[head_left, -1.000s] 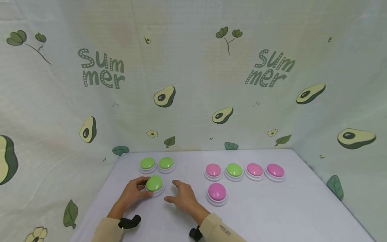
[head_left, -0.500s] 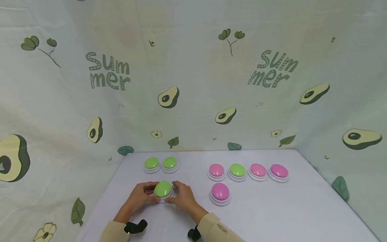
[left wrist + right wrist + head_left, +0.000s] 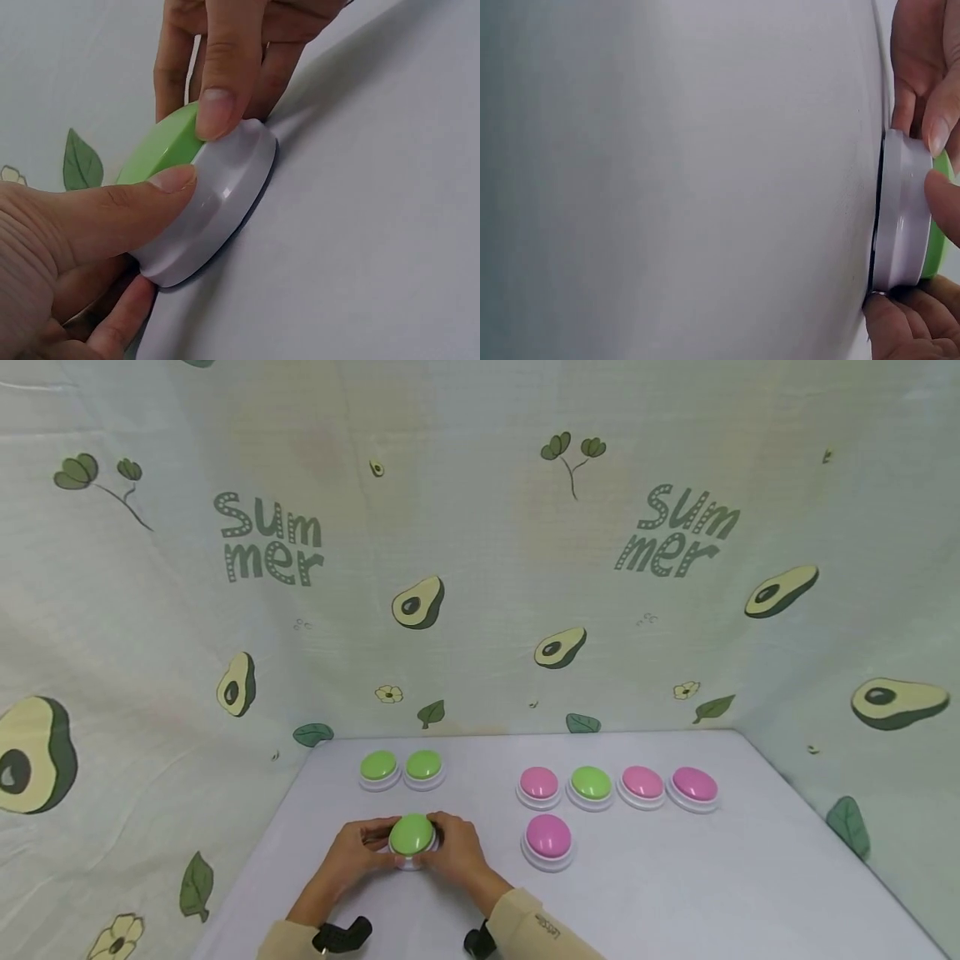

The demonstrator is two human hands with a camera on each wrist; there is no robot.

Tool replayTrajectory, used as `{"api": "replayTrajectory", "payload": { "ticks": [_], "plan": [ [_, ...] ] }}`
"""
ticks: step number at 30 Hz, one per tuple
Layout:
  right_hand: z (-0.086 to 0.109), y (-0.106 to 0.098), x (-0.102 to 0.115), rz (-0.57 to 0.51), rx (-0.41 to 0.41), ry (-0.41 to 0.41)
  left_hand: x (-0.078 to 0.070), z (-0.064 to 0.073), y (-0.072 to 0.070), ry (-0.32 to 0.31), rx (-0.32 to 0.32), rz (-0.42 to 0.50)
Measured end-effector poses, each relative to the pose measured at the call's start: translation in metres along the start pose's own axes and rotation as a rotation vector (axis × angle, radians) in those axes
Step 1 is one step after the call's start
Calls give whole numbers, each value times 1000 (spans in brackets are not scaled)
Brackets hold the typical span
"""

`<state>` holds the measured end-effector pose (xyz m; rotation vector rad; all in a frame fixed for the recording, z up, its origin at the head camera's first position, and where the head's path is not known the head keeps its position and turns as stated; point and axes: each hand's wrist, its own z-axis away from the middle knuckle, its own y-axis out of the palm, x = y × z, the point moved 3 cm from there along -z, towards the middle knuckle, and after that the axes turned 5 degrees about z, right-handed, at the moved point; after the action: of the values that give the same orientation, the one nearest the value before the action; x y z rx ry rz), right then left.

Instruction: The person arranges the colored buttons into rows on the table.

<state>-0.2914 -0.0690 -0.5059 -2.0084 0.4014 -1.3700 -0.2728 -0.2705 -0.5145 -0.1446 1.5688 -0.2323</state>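
A push button with a green dome and white base (image 3: 411,836) is between my two hands at the table's left front. My left hand (image 3: 357,853) grips it from the left, its thumb pressed on the white rim in the left wrist view. From the other side my right hand (image 3: 459,853) holds it too, thumb and fingers around the base. In the left wrist view the green dome (image 3: 161,146) is partly covered by the thumbs. Whether the base touches the table or is slightly raised, I cannot tell.
Two green buttons (image 3: 378,766) stand side by side behind my hands. To the right is a row of pink buttons (image 3: 539,783) with one green button (image 3: 591,783) among them. A single magenta button (image 3: 548,837) stands in front of that row on the white table (image 3: 675,877).
My left hand has brought the green button rightward and nearer to me. My right hand, apart from it a second ago, now grips its right side. The head view has shifted slightly.
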Motion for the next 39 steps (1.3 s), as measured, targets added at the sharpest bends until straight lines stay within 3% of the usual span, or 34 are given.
{"api": "replayTrajectory", "payload": {
  "ticks": [7, 15, 24, 33, 39],
  "plan": [
    [4, -8, -3, -20, -10, 19, 0, 2, 12, 27, -32, -8],
    [11, -21, -11, -88, -12, 56, -6, 3, 31, 7, -125, -11],
    [22, -50, -20, -153, -44, 43, -24, 2, 59, 120, -164, -69],
    [35, -86, -33, -242, -71, 51, -41, -3, 94, 236, -154, -23],
    [42, -116, -45, -185, -92, 79, -55, -8, 125, 318, -166, -9]
  ]
}}
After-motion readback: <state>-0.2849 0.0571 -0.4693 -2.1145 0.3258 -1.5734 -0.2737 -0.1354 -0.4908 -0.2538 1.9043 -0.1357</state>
